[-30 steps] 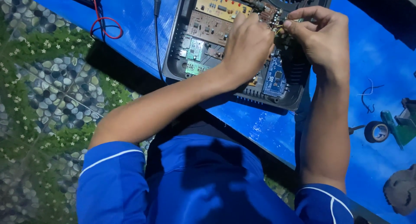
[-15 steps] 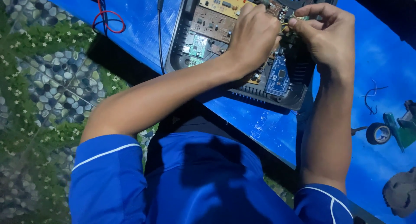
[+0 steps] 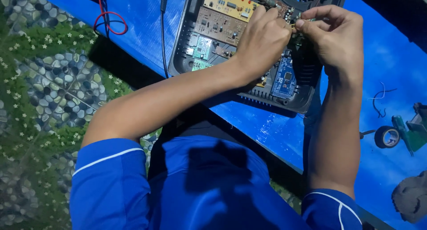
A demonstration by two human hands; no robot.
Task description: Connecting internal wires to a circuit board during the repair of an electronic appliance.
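Both hands meet over an opened black electronics case (image 3: 249, 94) that lies on the blue surface (image 3: 267, 127) and runs off the top of the frame. The left hand (image 3: 262, 43) is curled, its fingertips pinched on something small at the point where it touches the right hand (image 3: 333, 38); what that small thing is cannot be made out. The right hand's fingers are bent and pressed together on the same spot. Inside the case a blue circuit board (image 3: 284, 78) sits near its front edge, partly hidden under the left wrist. A roll of black tape (image 3: 386, 136) lies well apart towards the surface's right edge, beside a green tool (image 3: 407, 132) cut off by the frame.
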